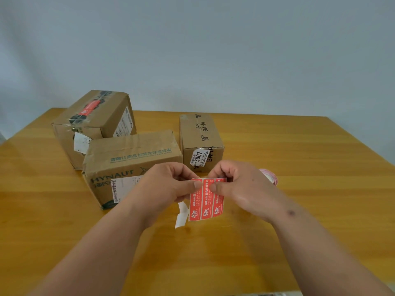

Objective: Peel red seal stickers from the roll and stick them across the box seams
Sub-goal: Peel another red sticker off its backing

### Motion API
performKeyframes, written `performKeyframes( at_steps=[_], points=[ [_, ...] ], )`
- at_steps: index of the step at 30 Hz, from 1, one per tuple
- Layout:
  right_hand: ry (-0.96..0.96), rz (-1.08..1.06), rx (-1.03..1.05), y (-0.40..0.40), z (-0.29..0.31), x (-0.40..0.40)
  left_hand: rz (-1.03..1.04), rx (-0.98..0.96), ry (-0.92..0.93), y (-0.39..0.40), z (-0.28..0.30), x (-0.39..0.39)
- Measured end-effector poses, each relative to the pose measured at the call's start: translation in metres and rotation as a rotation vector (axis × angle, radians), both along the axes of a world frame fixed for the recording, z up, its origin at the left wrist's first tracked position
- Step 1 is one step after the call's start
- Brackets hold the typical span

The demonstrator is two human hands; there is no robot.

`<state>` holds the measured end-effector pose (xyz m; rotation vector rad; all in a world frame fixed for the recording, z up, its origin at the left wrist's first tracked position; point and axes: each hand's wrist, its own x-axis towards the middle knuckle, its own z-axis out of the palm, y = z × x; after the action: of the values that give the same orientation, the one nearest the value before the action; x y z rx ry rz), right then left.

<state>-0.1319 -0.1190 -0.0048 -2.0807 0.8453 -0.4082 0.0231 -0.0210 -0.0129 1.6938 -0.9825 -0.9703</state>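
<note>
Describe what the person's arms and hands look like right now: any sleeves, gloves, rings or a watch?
Both forearms are bare as far as the frame shows, with no sleeves in view. The left hand and right hand wear no gloves, and no rings, watch or wristband can be seen. The right forearm has a small dark mark near the wrist; a few fainter spots dot the back of that hand.

Bright, even, diffuse light; soft sheen streaks the wooden table; only faint shadows under the cardboard boxes; wide-angle bowing bends the table's edges (forearms smear slightly low down); overall mildly soft.
</note>
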Motion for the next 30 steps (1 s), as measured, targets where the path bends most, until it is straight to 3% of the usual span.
performKeyframes(
  at_steps=[13, 30],
  points=[
    [0.2, 0.106, -0.265, 0.0017, -0.0002, 0.0072, -0.079, 0.048, -0.293, 0.004, 0.0039, -0.0072],
    [0.021, 0.122, -0.113, -0.0015, 0.0003, 0.0021, -0.048, -0.05, -0.26, 0.0018, -0.0007, -0.0102]
  ],
)
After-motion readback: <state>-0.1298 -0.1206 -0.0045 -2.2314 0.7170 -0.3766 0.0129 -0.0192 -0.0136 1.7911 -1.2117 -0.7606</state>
